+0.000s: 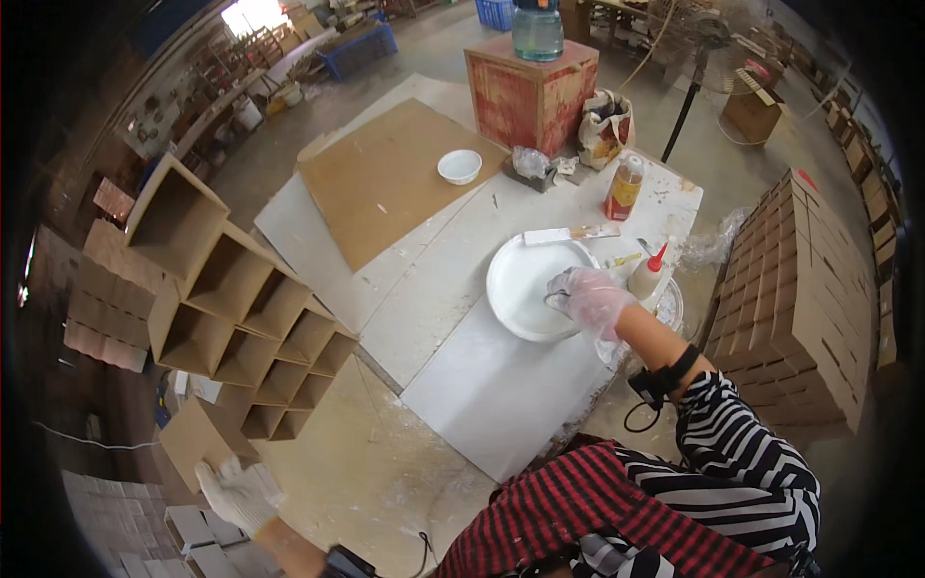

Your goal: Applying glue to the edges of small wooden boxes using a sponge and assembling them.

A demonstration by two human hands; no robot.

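My left hand (238,495), in a white glove, is at the lower left with its fingers on the near edge of an open brown box (204,445). This box stands low beside a stack of similar open boxes (236,275). Over the right part of a round white basin (511,325) is my right hand (590,297), in a thin clear plastic glove. Its fingers are drawn together; anything between them is hidden. White liquid (530,289) fills the basin. A flat brush (570,234) rests across its far rim. Just right of the hand stands a white squeeze bottle with a red tip (647,274).
The white-topped table holds a brown board (385,183), a small white bowl (460,167) and a red-labelled bottle (624,189). Beyond stands a red wooden crate (532,96) with a water jug (538,34). Stacked brown boxes (790,299) rise on the right, near a fan (711,39).
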